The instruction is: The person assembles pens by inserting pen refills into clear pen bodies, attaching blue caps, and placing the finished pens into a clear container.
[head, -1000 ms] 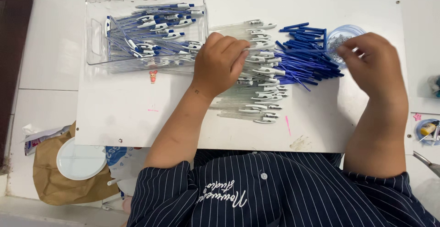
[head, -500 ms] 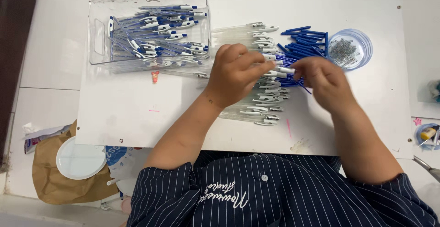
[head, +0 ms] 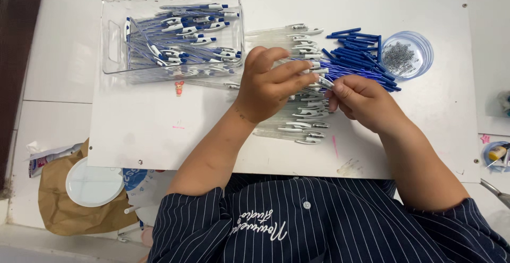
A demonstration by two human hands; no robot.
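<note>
My left hand [head: 271, 85] rests over a row of clear pen barrels [head: 300, 119] on the white board [head: 159, 130] and holds one barrel between thumb and fingers. My right hand [head: 364, 101] meets it from the right, its fingertips pinched on the tip end of that same pen part [head: 323, 81]. A pile of blue pen refills [head: 356, 61] lies just behind my right hand. A small round clear tub of tiny metal springs [head: 406, 56] stands to the right of the pile. A clear plastic bin [head: 114, 40] at the back left holds several finished blue-and-white pens [head: 186, 37].
A brown paper bag [head: 58, 210] with a white round lid [head: 93, 183] lies on the floor at the lower left. Small containers [head: 499, 154] sit at the right edge. White floor tiles surround the board.
My right hand came back from the spring tub to the middle and met my left hand at the pen part. My left hand stayed over the barrels.
</note>
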